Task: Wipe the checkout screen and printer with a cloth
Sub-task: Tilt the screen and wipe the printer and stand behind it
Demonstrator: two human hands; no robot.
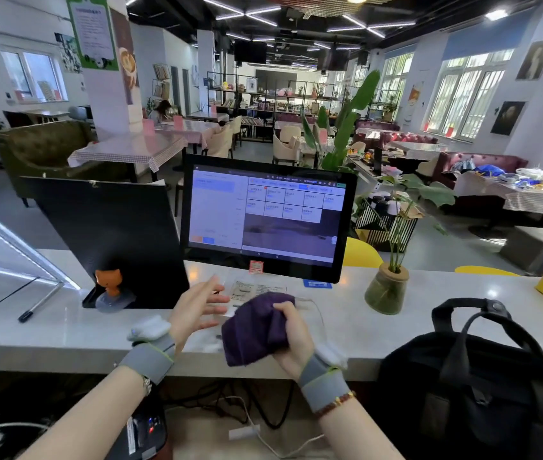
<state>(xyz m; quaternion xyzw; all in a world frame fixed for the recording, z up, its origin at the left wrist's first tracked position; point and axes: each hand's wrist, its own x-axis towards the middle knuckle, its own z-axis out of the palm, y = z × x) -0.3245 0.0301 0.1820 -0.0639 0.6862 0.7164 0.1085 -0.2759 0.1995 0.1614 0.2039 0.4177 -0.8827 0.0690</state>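
Note:
The lit checkout screen [265, 215] stands upright on the white counter [445, 313], straight ahead of me. A bunched dark purple cloth [252, 328] hangs over the counter's front part, and my right hand [291, 340] is closed around its right side. My left hand [197, 308] is just left of the cloth with the fingers spread, not touching it. Below the counter at the lower left a black device [145, 433] with small lights shows; I cannot tell whether it is the printer.
A black panel [107, 234] leans left of the screen with an orange cat figure [109, 283] at its foot. A plant in a glass vase [386, 290] stands right of the screen. A black backpack [482, 380] fills the lower right. Papers and a cable lie under the screen.

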